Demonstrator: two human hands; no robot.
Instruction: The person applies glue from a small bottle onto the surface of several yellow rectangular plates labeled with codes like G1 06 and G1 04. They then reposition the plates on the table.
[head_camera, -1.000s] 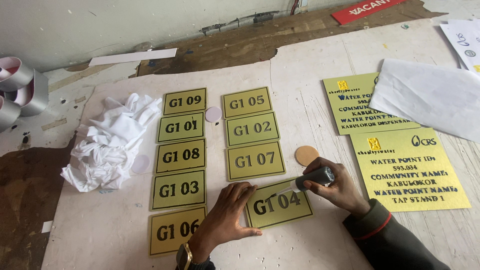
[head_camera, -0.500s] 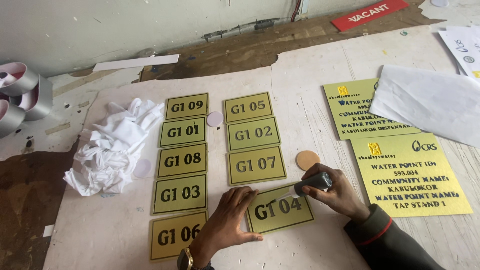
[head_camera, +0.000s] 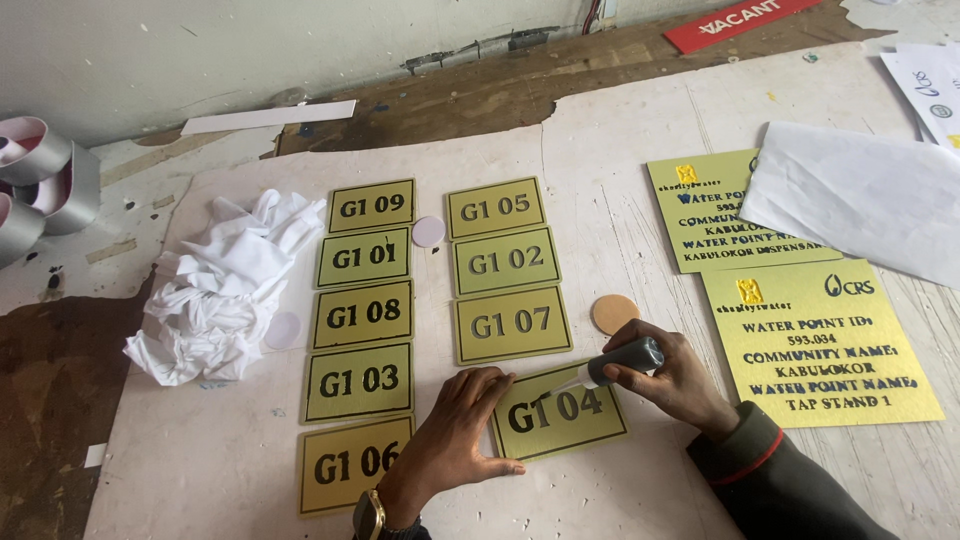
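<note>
Gold, the small engraved plate (head_camera: 560, 415) lies low in the centre of the frame, tilted slightly, below two columns of matching plates (head_camera: 440, 290). The left hand (head_camera: 455, 440) presses flat on its left edge, fingers spread. The right hand (head_camera: 670, 375) pinches a dark marker-like tool (head_camera: 615, 365), its pale tip touching the plate's upper left. A crumpled white cloth (head_camera: 230, 285) sits at centre left; yellow signs (head_camera: 815, 340) lie at right.
</note>
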